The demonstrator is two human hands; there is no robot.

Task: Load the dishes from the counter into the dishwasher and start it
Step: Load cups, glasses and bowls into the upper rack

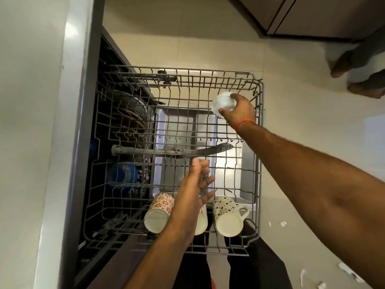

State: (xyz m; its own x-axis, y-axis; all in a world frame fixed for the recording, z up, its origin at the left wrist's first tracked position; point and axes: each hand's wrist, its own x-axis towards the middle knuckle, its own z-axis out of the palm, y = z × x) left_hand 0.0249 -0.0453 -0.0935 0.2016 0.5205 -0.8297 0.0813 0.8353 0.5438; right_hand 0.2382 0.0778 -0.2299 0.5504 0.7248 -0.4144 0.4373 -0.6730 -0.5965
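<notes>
R hand [239,109] gripping white cup [221,103], tipping it mouth-down over upper rack [259,142] far corner for draining; L hand [200,180] hovering w/ fingers spread, holding nothing.

Upper wire rack [259,155] is pulled out over the open dishwasher door [246,184]. Three mugs are laid along its near edge: red-flower mug [159,213], partly hidden middle mug [202,223], black-patterned mug [227,215]. Paper scraps [348,271] are scattered on the tiled floor [312,132].
</notes>
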